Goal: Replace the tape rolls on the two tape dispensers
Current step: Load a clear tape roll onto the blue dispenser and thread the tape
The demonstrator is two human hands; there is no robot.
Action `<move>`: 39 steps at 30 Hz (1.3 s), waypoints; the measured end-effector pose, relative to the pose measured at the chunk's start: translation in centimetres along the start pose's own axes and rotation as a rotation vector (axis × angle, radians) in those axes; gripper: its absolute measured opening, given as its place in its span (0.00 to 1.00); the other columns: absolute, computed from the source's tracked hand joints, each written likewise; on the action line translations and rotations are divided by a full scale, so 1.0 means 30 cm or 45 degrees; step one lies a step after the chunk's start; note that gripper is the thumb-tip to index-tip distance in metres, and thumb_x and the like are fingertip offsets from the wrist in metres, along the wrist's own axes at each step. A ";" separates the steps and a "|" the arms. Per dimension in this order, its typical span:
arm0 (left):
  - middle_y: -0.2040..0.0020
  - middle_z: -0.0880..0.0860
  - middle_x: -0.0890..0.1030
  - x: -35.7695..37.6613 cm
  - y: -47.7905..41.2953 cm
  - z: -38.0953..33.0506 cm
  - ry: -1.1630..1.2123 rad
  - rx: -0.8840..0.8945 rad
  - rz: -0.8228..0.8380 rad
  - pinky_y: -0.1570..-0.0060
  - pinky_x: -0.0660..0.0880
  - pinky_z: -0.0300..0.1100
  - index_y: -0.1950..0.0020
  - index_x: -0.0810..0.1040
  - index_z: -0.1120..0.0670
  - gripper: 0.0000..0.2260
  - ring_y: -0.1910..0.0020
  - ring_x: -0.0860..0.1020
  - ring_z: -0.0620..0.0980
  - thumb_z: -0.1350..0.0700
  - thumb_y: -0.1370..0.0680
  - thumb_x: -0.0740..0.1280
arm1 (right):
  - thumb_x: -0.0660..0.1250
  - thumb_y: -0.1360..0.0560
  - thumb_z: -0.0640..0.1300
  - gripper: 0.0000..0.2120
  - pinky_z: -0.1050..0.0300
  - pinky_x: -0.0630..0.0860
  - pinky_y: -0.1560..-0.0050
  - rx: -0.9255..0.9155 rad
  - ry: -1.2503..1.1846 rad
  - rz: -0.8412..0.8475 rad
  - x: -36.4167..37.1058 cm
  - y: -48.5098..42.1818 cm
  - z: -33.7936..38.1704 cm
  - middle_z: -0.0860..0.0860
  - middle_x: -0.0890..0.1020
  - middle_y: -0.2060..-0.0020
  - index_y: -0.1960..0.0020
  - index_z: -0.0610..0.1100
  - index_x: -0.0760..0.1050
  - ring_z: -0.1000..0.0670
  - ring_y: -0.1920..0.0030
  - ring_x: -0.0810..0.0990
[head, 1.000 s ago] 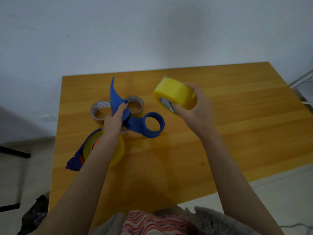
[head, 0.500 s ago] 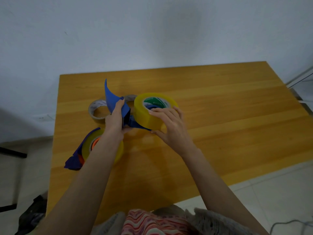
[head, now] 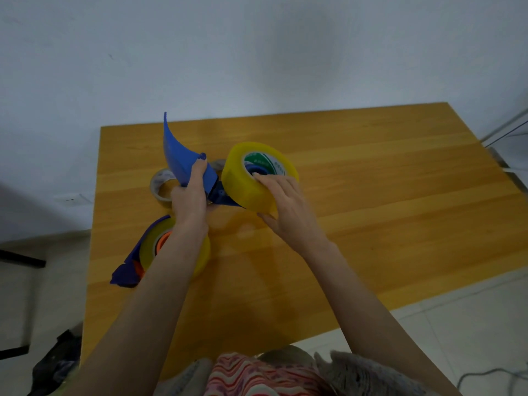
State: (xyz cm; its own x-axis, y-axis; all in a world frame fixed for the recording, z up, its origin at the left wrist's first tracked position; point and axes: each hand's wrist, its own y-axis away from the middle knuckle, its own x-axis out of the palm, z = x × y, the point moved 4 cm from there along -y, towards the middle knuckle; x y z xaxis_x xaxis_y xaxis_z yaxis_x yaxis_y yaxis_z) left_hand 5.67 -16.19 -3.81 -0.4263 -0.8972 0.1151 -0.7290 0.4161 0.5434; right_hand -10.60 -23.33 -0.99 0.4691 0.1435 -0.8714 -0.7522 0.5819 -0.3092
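Observation:
My left hand (head: pixel 190 195) grips a blue tape dispenser (head: pixel 183 158) by its curved handle, lifted off the wooden table (head: pixel 371 195). A full yellow tape roll (head: pixel 243 184) sits over the dispenser's blue hub, tilted toward me. My right hand (head: pixel 285 207) holds that roll, fingers over its top face and thumb under its near side. A second blue dispenser (head: pixel 128 270) with an orange hub lies at the table's left, loaded with another yellow roll (head: pixel 200 252), partly hidden by my left forearm.
Two near-empty tape cores lie behind my left hand: one at the left (head: pixel 161 184), one mostly hidden behind the dispenser (head: pixel 218 164). A white wall stands behind the table. Dark objects lie on the floor at the lower left (head: pixel 57 364).
My right hand brought the yellow roll from the air down onto the blue dispenser's hub. The dispenser and roll have since lifted and tilted. My left hand kept its grip on the handle.

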 end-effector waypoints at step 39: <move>0.57 0.49 0.79 0.064 0.104 0.002 -0.362 0.036 0.855 0.65 0.75 0.35 0.41 0.75 0.52 0.09 0.63 0.78 0.45 0.53 0.19 0.59 | 0.69 0.33 0.40 0.06 0.54 0.66 0.69 1.390 -1.253 0.253 -0.095 -0.059 -0.111 0.48 0.68 0.69 0.61 0.43 0.71 0.47 0.70 0.68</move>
State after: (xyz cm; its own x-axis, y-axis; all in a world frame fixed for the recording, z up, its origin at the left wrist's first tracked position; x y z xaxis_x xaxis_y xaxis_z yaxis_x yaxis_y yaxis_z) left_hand 2.54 -16.62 -1.94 -0.9063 -0.3756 0.1938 -0.2731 0.8705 0.4095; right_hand -12.15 -27.43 0.76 0.8552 0.5031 -0.1246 -0.3379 0.7234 0.6021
